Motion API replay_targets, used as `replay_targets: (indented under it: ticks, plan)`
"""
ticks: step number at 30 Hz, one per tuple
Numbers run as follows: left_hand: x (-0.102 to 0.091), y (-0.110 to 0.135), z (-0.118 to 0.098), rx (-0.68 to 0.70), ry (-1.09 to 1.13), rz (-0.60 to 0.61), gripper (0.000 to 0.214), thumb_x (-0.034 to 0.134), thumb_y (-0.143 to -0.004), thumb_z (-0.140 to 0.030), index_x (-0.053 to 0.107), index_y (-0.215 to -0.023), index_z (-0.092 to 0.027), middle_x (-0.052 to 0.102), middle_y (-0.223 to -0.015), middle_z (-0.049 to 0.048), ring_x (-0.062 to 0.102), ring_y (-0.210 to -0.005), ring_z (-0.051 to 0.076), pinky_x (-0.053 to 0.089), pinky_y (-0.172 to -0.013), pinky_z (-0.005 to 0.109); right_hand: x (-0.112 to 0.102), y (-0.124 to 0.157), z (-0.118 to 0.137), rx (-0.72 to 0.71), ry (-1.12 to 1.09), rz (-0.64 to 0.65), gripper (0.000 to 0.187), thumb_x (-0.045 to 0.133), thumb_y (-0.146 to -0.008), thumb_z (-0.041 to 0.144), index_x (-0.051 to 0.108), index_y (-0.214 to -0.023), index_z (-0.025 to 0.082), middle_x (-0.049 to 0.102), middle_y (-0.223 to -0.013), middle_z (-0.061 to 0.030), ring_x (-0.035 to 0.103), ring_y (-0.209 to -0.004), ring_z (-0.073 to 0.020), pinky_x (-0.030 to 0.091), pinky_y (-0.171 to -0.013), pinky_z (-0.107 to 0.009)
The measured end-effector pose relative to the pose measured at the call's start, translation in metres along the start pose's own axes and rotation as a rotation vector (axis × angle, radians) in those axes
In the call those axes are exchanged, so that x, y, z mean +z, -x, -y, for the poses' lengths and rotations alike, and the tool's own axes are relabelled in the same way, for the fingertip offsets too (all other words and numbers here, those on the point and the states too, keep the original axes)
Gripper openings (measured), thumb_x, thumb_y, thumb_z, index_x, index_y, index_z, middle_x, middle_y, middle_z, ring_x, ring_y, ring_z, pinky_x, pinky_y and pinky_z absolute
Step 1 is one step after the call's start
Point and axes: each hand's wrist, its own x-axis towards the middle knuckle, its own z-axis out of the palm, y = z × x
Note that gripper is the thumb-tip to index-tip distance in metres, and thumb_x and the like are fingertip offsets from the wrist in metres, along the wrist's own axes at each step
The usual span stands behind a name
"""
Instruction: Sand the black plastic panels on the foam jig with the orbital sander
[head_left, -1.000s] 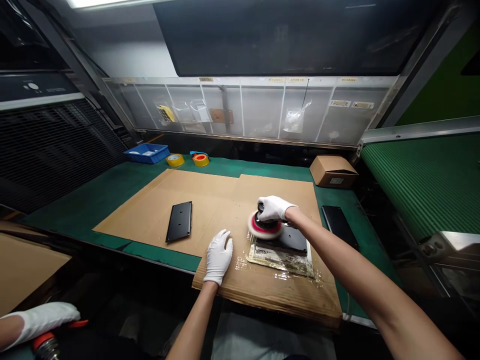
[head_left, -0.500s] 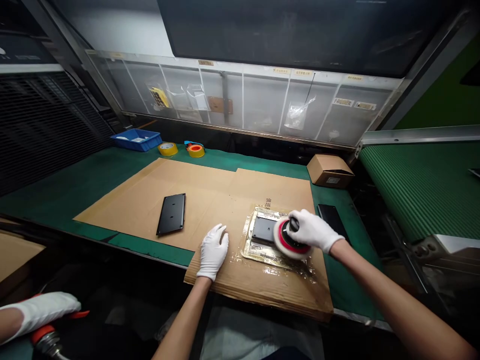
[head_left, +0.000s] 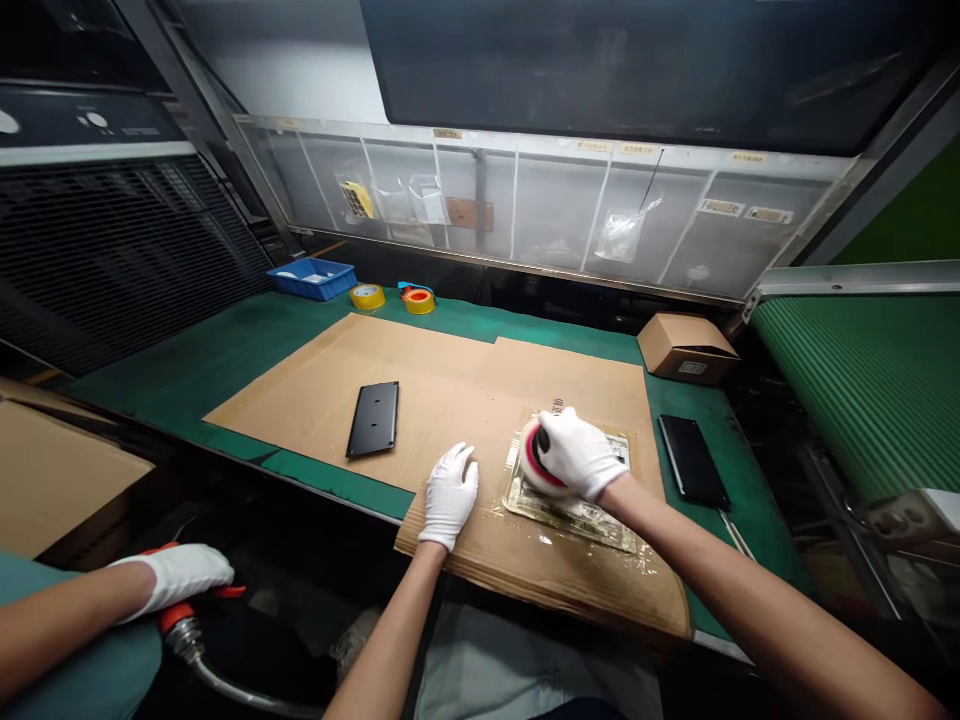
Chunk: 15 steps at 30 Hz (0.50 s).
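Note:
My right hand [head_left: 581, 455], in a white glove, is closed round the black knob of a round buffing pad [head_left: 534, 465] with a red band and a pale fluffy rim. The pad is over the left part of a taped frame [head_left: 577, 520] fixed to the cardboard; pad and hand hide the black panel seen there earlier. My left hand [head_left: 450, 495], also gloved, lies on the cardboard stack [head_left: 495, 560] to the left of the frame, its fingers extended and holding nothing. Further left, a black rectangular panel [head_left: 373, 420] with small slots rests on the cardboard sheet [head_left: 315, 390].
A co-worker's gloved hand [head_left: 184, 578] grips an orange-handled tool with a hose at lower left. Tape rolls [head_left: 367, 297] and a blue tray [head_left: 313, 280] stand at the back. On the right are a black panel [head_left: 694, 462], a carton [head_left: 686, 348] and a green conveyor [head_left: 870, 380].
My right hand has moved the buffing pad leftward from the right part of the taped frame to its left part. The view has shifted, showing more of the co-worker's arm. My left hand stays on the cardboard.

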Motion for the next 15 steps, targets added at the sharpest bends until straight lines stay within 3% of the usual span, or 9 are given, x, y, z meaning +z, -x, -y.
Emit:
replay_targets:
  ticks: [4, 8, 11, 15]
  plan:
    - [0.002, 0.001, 0.001, -0.01, 0.022, -0.035, 0.034, 0.053, -0.095, -0.027, 0.071, -0.121, -0.016, 0.071, -0.131, 0.0146, 0.067, -0.123, 0.03, 0.052, -0.112, 0.051, 0.015, 0.046, -0.043, 0.059, -0.015, -0.014, 0.033, 0.049, -0.097, 0.038, 0.062, -0.126, 0.027, 0.063, -0.117, -0.0106, 0.066, -0.08, -0.0213, 0.046, -0.068, -0.03]
    - [0.004, 0.002, 0.003, 0.0, 0.04, -0.063, 0.033, 0.053, -0.095, -0.027, 0.071, -0.12, -0.016, 0.071, -0.13, 0.0152, 0.067, -0.122, 0.031, 0.052, -0.111, 0.051, 0.034, 0.083, -0.062, 0.11, 0.029, -0.061, 0.036, 0.052, -0.097, 0.042, 0.061, -0.129, 0.028, 0.06, -0.129, -0.0121, 0.066, -0.086, -0.0227, 0.048, -0.069, -0.031]
    - [0.005, 0.002, 0.004, 0.01, 0.045, -0.082, 0.033, 0.054, -0.095, -0.027, 0.071, -0.12, -0.016, 0.071, -0.129, 0.0155, 0.067, -0.122, 0.031, 0.052, -0.11, 0.052, 0.038, 0.083, -0.053, 0.054, 0.042, -0.075, 0.035, 0.052, -0.096, 0.036, 0.062, -0.128, 0.029, 0.06, -0.127, -0.0126, 0.065, -0.088, -0.0231, 0.047, -0.068, -0.03]
    - [0.003, 0.002, 0.004, 0.018, 0.054, -0.102, 0.033, 0.053, -0.095, -0.026, 0.07, -0.12, -0.014, 0.072, -0.128, 0.0159, 0.068, -0.121, 0.031, 0.053, -0.11, 0.052, 0.031, 0.057, -0.028, -0.005, 0.039, -0.107, 0.036, 0.053, -0.093, 0.029, 0.063, -0.128, 0.027, 0.062, -0.119, -0.0139, 0.063, -0.092, -0.0253, 0.047, -0.068, -0.03]
